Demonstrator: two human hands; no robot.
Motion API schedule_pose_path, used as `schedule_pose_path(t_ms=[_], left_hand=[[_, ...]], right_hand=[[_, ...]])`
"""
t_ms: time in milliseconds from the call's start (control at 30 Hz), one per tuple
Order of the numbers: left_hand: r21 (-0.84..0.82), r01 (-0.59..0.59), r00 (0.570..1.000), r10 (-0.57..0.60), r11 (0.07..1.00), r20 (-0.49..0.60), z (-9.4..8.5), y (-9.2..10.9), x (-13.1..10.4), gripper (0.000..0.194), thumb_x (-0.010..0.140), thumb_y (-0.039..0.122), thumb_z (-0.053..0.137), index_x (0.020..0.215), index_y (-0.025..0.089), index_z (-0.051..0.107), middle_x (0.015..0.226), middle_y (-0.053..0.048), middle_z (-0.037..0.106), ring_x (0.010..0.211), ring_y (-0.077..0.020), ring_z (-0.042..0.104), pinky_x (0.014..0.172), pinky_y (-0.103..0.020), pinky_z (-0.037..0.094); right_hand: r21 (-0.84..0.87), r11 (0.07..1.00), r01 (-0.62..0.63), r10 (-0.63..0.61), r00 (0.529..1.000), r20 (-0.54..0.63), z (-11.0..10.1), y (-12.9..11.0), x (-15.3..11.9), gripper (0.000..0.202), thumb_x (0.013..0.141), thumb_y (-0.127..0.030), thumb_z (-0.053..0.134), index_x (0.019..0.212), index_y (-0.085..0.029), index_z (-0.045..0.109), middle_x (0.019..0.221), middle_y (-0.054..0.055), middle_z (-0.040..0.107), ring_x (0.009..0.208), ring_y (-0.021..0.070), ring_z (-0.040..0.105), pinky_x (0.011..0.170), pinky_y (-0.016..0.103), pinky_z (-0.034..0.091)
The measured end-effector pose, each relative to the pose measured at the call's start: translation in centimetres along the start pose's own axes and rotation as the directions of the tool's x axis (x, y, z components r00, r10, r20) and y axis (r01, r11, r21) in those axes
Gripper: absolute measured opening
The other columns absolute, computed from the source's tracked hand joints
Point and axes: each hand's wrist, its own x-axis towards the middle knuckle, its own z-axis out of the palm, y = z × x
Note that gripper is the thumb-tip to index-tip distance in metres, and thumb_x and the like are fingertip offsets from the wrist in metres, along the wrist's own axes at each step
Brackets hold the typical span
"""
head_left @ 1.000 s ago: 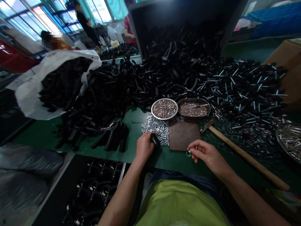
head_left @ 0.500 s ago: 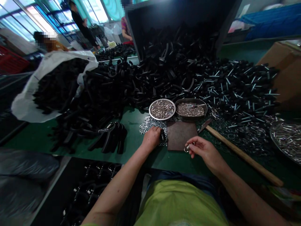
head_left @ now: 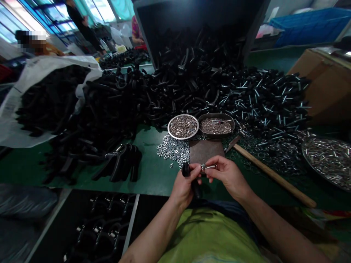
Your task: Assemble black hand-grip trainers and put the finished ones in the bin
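Observation:
My left hand (head_left: 184, 187) is closed around a black plastic part (head_left: 185, 169), whose rounded end shows above the thumb and whose lower end sticks out below the fingers. At its fingertips is a small shiny metal piece (head_left: 203, 167), too small to make out fully. My right hand (head_left: 227, 174) pinches a metal coil spring (head_left: 211, 166) beside that piece, and the hands almost meet. Both are at the near edge of a brown square plate (head_left: 207, 150). Loose nuts (head_left: 172, 148) lie to the left of the plate.
Behind the plate stand a round dish of metal pins (head_left: 183, 126) and an oval tin of small metal parts (head_left: 216, 128). A wooden-handled hammer (head_left: 274, 175) lies right. Black parts (head_left: 178, 87) are heaped behind; a cardboard box (head_left: 323, 80) stands right. Other people are in the background.
My left hand has come off the nuts toward my body with the black part. My right hand has brought the spring left to it. The view has shifted slightly right.

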Motion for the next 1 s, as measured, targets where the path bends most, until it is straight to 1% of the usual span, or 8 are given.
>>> schedule_pose_path(t_ms=[167, 300, 367, 467, 567, 700, 833, 1000], left_hand=[[0.081, -0.047, 0.998, 0.044, 0.996, 0.042, -0.2, 0.3, 0.1, 0.025, 0.068, 0.035, 0.073, 0.077, 0.012, 0.066, 0.068, 0.0, 0.055, 0.055, -0.006, 0.045, 0.049, -0.017, 0.035], [0.248, -0.128, 0.991, 0.113, 0.96, 0.076, -0.4, 0.4, 0.0, 0.026, 0.068, 0.039, 0.071, 0.075, 0.014, 0.064, 0.062, 0.001, 0.054, 0.054, -0.0083, 0.044, 0.049, -0.02, 0.033], [0.406, -0.165, 0.986, 0.158, 0.899, 0.05, -0.5, 0.4, 0.0, 0.025, 0.069, 0.038, 0.07, 0.075, 0.014, 0.066, 0.06, 0.002, 0.053, 0.054, -0.0088, 0.044, 0.051, -0.021, 0.033], [0.531, -0.152, 0.986, 0.166, 0.834, 0.022, -0.5, 0.1, 0.2, 0.023, 0.071, 0.037, 0.068, 0.074, 0.015, 0.066, 0.059, 0.001, 0.055, 0.055, -0.0092, 0.046, 0.053, -0.021, 0.034], [0.349, 0.04, 0.999, -0.042, 0.936, -0.003, -0.1, -0.5, 0.5, 0.025, 0.066, 0.036, 0.072, 0.075, 0.015, 0.061, 0.057, 0.004, 0.05, 0.049, -0.0069, 0.041, 0.048, -0.02, 0.032], [0.042, 0.302, 0.95, -0.304, 0.952, 0.074, 0.9, -1.2, 0.7, 0.035, 0.053, 0.022, 0.08, 0.077, 0.015, 0.056, 0.058, 0.007, 0.044, 0.047, -0.0029, 0.036, 0.044, -0.016, 0.027], [-0.023, 0.344, 0.928, -0.337, 0.939, 0.157, 2.0, -1.4, 0.6, 0.033, 0.052, 0.019, 0.08, 0.074, 0.014, 0.055, 0.058, 0.007, 0.043, 0.048, -0.0024, 0.037, 0.044, -0.015, 0.026], [-0.024, 0.333, 0.928, -0.324, 0.942, 0.187, 2.6, -1.7, 0.6, 0.029, 0.054, 0.021, 0.077, 0.072, 0.014, 0.056, 0.054, 0.007, 0.04, 0.047, -0.0032, 0.036, 0.046, -0.016, 0.029]], right_hand=[[0.142, 0.989, -0.048, 0.048, 0.999, 0.003, -0.2, 0.5, 0.3, 0.028, 0.063, -0.03, 0.076, 0.079, -0.017, 0.058, 0.062, -0.003, 0.06, 0.051, 0.0082, 0.054, 0.047, 0.021, 0.041], [0.296, 0.948, -0.117, 0.126, 0.992, -0.012, -0.5, 1.0, 0.5, 0.029, 0.065, -0.029, 0.075, 0.086, -0.019, 0.058, 0.075, -0.002, 0.061, 0.063, 0.0085, 0.057, 0.055, 0.02, 0.045], [0.183, 0.981, -0.056, 0.07, 0.995, -0.072, -0.8, 0.9, 0.6, 0.027, 0.066, -0.03, 0.073, 0.087, -0.02, 0.059, 0.082, -0.001, 0.062, 0.07, 0.0107, 0.059, 0.063, 0.023, 0.048], [-0.178, 0.983, 0.054, -0.074, 0.991, -0.107, -1.5, 0.5, 0.4, 0.022, 0.07, -0.031, 0.07, 0.088, -0.021, 0.062, 0.082, 0.001, 0.064, 0.073, 0.0149, 0.06, 0.068, 0.028, 0.05], [-0.382, 0.919, 0.097, -0.148, 0.983, -0.106, -1.9, -0.4, 0.0, 0.02, 0.072, -0.031, 0.066, 0.089, -0.022, 0.065, 0.079, 0.002, 0.065, 0.073, 0.0175, 0.061, 0.068, 0.03, 0.05], [-0.35, 0.925, 0.146, -0.198, 0.973, -0.116, -1.6, -1.5, -0.7, 0.019, 0.073, -0.031, 0.066, 0.089, -0.022, 0.064, 0.076, 0.002, 0.066, 0.071, 0.0174, 0.062, 0.066, 0.03, 0.05], [-0.416, 0.883, 0.219, -0.29, 0.95, -0.116, -0.9, -1.5, -1.3, 0.014, 0.075, -0.028, 0.065, 0.088, -0.022, 0.064, 0.079, 0.003, 0.067, 0.072, 0.0176, 0.063, 0.066, 0.029, 0.05], [-0.608, 0.736, 0.299, -0.408, 0.912, -0.046, -0.7, -0.7, -1.6, 0.009, 0.078, -0.024, 0.061, 0.086, -0.024, 0.065, 0.09, 0.003, 0.067, 0.084, 0.0184, 0.063, 0.076, 0.03, 0.048]])
